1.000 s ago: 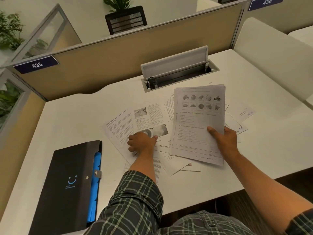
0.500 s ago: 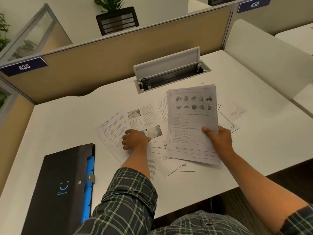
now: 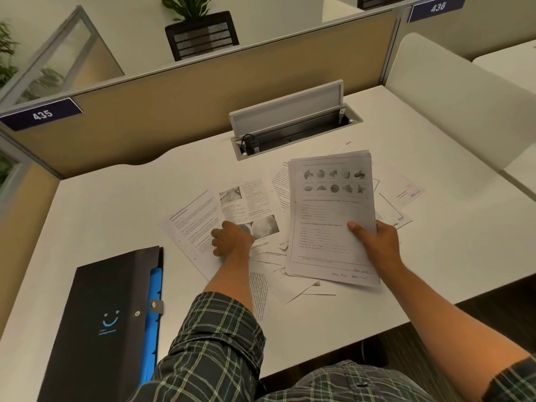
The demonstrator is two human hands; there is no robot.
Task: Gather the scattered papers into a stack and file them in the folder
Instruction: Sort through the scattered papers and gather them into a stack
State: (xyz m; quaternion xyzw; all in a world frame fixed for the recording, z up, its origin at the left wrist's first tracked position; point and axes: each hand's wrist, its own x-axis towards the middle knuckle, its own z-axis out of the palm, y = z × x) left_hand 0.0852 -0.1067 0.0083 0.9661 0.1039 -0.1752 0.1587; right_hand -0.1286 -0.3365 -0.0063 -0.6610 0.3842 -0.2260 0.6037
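A black folder (image 3: 101, 320) lies flat on the left side of the white desk (image 3: 116, 216). It has a little blue smile on its cover, and blue dividers (image 3: 155, 288) peek out along its right edge.

Just to the right of the folder, the left hand (image 3: 232, 239) reaches out over some loose papers (image 3: 203, 216). Its fingers are bent and rest on a page with photos (image 3: 249, 204). I cannot tell if the fingers pinch that page or only press on it. A green checked sleeve (image 3: 214, 338) covers the arm above the elbow.

More loose pages lie spread on the desk under and between the two hands, some on top of others.

Next comes a stack of papers (image 3: 327, 216). The top page shows two rows of small pictures and lines of words. The right hand (image 3: 377, 242) grips this stack at its right edge, with the thumb on top and the fingers under it. The stack sits over the loose pages.

A few more sheets (image 3: 406, 192) stick out to the right of the stack.

At the back of the desk, a gray cable box (image 3: 290, 126) stands with its lid up. Behind it is a tan wall (image 3: 203, 103) with a sign that says 435 (image 3: 42, 114).
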